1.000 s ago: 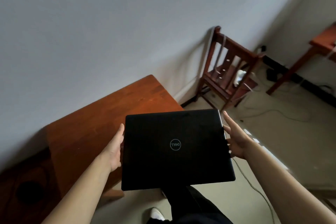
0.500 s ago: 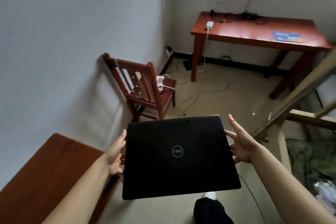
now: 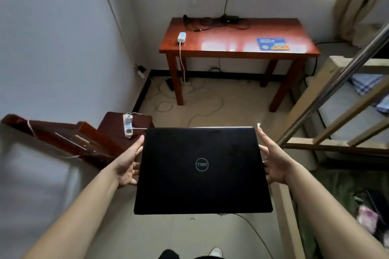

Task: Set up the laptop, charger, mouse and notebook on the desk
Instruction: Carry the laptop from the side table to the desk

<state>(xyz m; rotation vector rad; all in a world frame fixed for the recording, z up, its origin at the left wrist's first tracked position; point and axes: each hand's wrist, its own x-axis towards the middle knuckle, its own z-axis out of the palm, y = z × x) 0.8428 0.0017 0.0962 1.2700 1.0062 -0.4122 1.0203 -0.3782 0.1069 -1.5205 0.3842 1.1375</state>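
While left hand [image 3: 128, 166] and right hand [image 3: 273, 164] press its sides straight-fingered, the laptop [image 3: 202, 191] shows a Dell logo [image 3: 202, 164].

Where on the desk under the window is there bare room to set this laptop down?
On the desk, the middle is bare, between the white charger at its left end and the blue notebook toward its right. The back left is crowded with black cables.

I held the closed laptop [image 3: 202, 170] level between left hand [image 3: 128, 164] and right hand [image 3: 273, 164], fingers straight along its sides; the desk [image 3: 223, 35] stood ahead.
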